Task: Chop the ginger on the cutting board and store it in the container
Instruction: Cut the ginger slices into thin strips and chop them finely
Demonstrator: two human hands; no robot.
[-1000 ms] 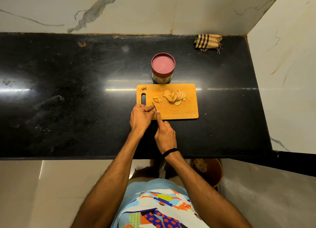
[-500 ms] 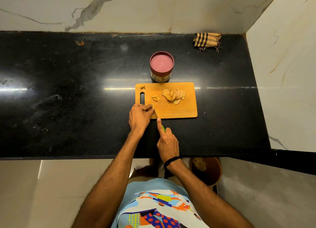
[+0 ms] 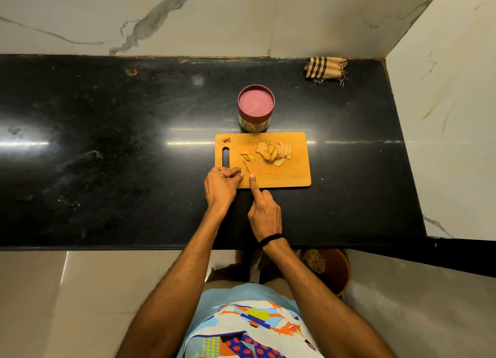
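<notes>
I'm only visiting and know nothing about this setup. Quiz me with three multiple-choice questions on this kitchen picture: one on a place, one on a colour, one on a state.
1. Where does the container stand relative to the cutting board?
A on it; B to its left; C just beyond its far edge, on the counter.
2. What colour is the lid?
A pinkish red; B green; C white.
3. The right hand is:
A lying flat; B gripping a knife; C lifting the lid.

Answers:
1 C: it stands on the black counter behind the board.
2 A: from above the lid is pinkish red.
3 B: the fingers curl round the handle, with the forefinger along the blade.
</notes>
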